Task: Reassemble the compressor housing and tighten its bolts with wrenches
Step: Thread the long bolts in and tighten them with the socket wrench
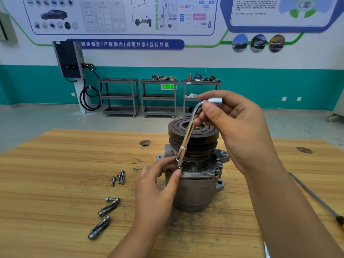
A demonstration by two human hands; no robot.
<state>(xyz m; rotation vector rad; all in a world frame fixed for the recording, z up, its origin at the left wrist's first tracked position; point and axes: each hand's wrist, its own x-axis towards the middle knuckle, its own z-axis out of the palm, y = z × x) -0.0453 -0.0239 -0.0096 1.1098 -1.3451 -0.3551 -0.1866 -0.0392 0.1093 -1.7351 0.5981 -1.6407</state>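
Observation:
A grey metal compressor (195,192) stands upright on the wooden table, its dark grooved pulley (178,127) on top. An L-shaped chrome socket wrench (187,138) leans down onto the left side of the housing flange. My right hand (240,131) grips the wrench's bent upper end. My left hand (158,185) pinches the wrench's lower socket end against the flange edge. Whatever sits under the socket is hidden.
Several small bolts (119,177) and three long bolts (106,216) lie on the wooden table (55,183) left of the compressor. A long dark tool with a yellow handle (316,200) lies at the right. Tool carts (158,97) stand by the far wall.

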